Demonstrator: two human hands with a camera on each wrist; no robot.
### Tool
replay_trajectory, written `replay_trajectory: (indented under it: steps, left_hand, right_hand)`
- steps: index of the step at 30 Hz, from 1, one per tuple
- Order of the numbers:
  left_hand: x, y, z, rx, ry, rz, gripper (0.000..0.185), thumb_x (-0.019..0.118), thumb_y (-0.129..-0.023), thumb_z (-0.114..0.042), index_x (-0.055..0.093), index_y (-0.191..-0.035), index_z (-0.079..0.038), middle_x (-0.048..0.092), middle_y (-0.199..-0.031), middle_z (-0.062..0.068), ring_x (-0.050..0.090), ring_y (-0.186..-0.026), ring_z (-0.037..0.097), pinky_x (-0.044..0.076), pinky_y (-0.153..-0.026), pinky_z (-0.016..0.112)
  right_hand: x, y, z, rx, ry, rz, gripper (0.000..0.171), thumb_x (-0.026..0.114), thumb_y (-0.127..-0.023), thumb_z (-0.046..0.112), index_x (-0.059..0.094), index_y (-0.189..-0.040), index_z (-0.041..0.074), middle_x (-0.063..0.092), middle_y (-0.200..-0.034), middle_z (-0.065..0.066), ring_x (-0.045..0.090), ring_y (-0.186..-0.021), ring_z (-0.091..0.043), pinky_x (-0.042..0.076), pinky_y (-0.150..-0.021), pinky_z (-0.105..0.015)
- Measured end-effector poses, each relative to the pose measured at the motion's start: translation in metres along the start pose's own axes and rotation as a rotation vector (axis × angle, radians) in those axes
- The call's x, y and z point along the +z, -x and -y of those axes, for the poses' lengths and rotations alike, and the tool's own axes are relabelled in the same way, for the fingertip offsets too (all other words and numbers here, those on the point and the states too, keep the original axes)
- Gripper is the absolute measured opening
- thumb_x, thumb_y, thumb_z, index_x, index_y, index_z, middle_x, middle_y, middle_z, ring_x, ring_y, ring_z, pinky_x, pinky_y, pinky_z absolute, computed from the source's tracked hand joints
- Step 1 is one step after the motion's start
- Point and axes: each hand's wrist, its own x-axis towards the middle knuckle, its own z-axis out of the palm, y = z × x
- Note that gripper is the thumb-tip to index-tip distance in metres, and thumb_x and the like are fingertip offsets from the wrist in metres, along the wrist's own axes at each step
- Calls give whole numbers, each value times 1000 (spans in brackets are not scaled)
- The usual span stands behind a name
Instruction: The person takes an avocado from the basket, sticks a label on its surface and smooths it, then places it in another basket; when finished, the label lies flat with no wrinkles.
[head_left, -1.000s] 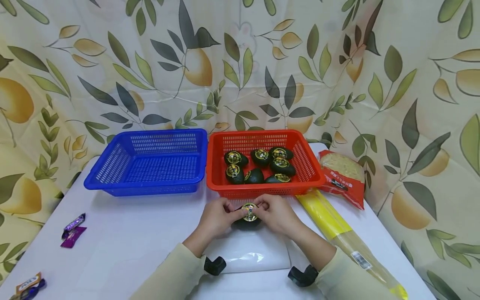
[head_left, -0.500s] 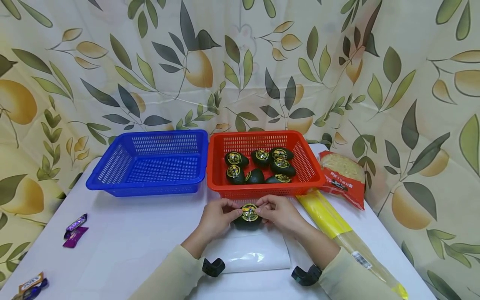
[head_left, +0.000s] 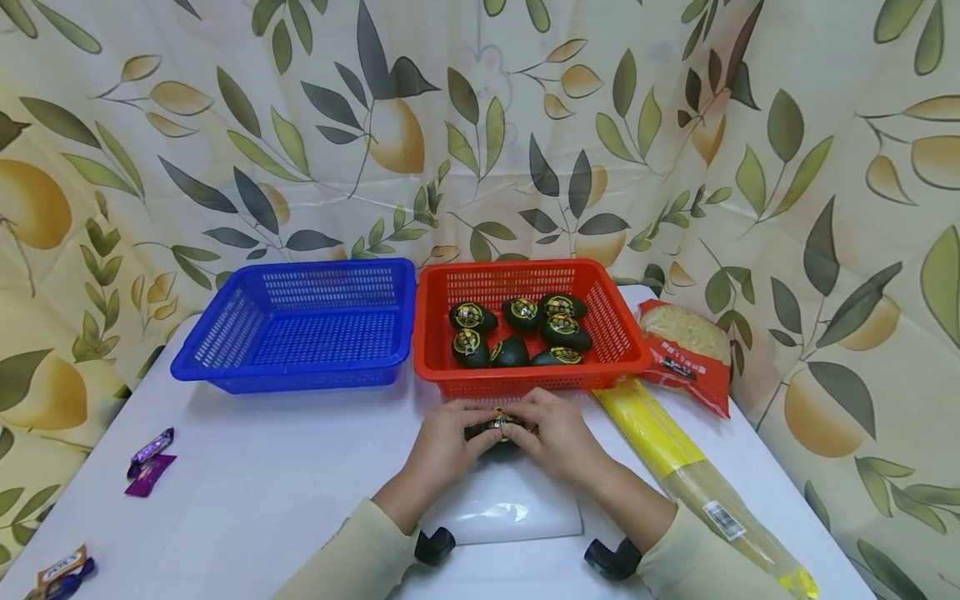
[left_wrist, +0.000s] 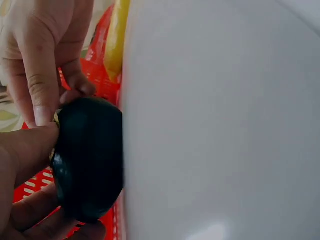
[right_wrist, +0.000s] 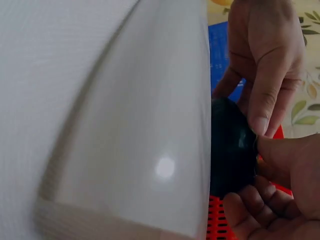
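Observation:
A dark green avocado (head_left: 501,452) sits over a glossy white plastic sheet (head_left: 517,510), in front of the red basket. From the left side my left hand (head_left: 442,442) holds it, fingers curled round its end. My right hand (head_left: 562,437) grips the other end. Both thumbs press on the round gold and black sticker (head_left: 502,421), which they partly cover. In the left wrist view the thumb tips meet at one side of the avocado (left_wrist: 90,155); the right wrist view shows fingertips curled beneath it.
The red basket (head_left: 480,385) holds several stickered avocados (head_left: 561,332). Left of it stands a blue basket (head_left: 337,329). A red food packet (head_left: 686,358) and a long yellow-topped bag (head_left: 660,433) lie at the right. Wrapped candies (head_left: 150,473) lie at the far left.
Both thumbs have moved inward from the sticker's sides onto its face, covering more of it. The hands are closer together round the avocado. The baskets stay put.

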Motion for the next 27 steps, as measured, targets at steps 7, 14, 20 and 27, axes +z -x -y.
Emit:
replay_trajectory:
  steps: [7, 14, 20, 27]
  left_hand:
    - [-4, 1, 3, 7, 27, 30, 31, 79, -94, -26, 78, -122, -12, 73, -126, 5, 68, -117, 24, 56, -102, 43]
    - [-8, -1, 5, -4, 57, 8, 16, 80, -92, -22, 84, -105, -13, 79, -113, 1, 73, -111, 18, 59, -95, 38]
    - [-9, -3, 3, 13, 69, 21, 15, 79, -93, -19, 83, -104, -10, 78, -115, 4, 72, -113, 21, 57, -100, 41]
    - [-9, -5, 13, -59, 164, 66, 12, 82, -91, -20, 84, -99, -12, 77, -115, 1, 70, -112, 22, 59, -94, 37]
  right_hand:
    - [1, 1, 0, -110, 68, -4, 33, 81, -92, 26, 78, -121, 12, 63, -98, 4, 62, -88, -9, 53, -71, -22]
    - [-2, 0, 1, -218, 201, 5, 36, 81, -91, 33, 78, -121, 12, 61, -98, 3, 59, -84, -8, 52, -71, -25]
    - [-4, 0, 2, -202, 209, 79, 37, 76, -95, 31, 75, -127, 12, 62, -103, 2, 64, -90, -9, 57, -77, -28]
    - [-3, 0, -1, -94, 29, 99, 40, 80, -92, 29, 74, -129, 12, 60, -104, 2, 61, -91, -10, 54, -76, -25]
